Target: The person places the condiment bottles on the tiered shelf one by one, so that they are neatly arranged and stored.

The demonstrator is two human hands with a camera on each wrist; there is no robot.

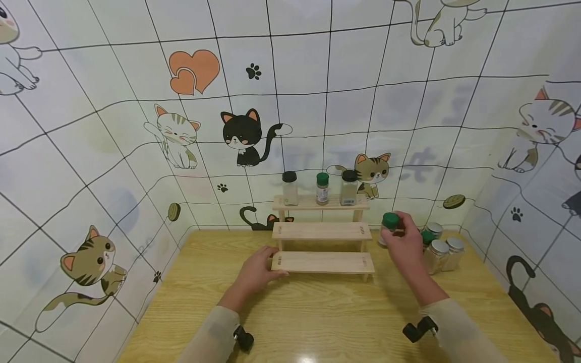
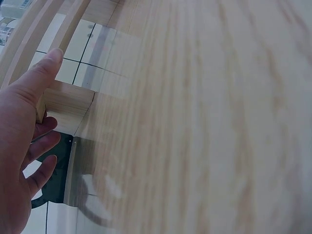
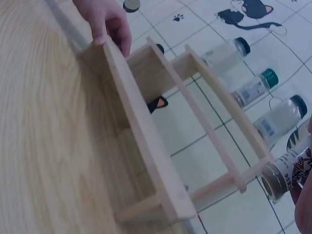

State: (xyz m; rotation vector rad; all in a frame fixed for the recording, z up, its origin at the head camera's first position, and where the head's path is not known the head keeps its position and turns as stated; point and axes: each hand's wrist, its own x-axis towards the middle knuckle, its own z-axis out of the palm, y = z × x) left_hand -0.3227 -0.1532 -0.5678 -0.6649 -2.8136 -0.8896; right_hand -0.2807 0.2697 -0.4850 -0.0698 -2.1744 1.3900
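Observation:
A three-step wooden rack point(image 1: 323, 231) stands at the back of the table. My left hand point(image 1: 257, 271) grips the left end of its lowest board point(image 1: 323, 262), thumb at the front edge and fingers behind, as the left wrist view shows. To the right of the rack, my right hand point(image 1: 405, 246) holds a spice jar with a green cap point(image 1: 390, 220). Its labelled glass body point(image 3: 292, 168) appears in the right wrist view. On the top board are a black-capped jar point(image 1: 290, 189), a smaller green-capped jar point(image 1: 322, 189) and another black-capped jar point(image 1: 349, 188).
Several more jars point(image 1: 439, 254), some silver-lidded, cluster on the table at the right, beside my right wrist. The wooden table point(image 1: 317, 317) meets a cat-patterned sheet point(image 1: 299, 65) behind and at both sides.

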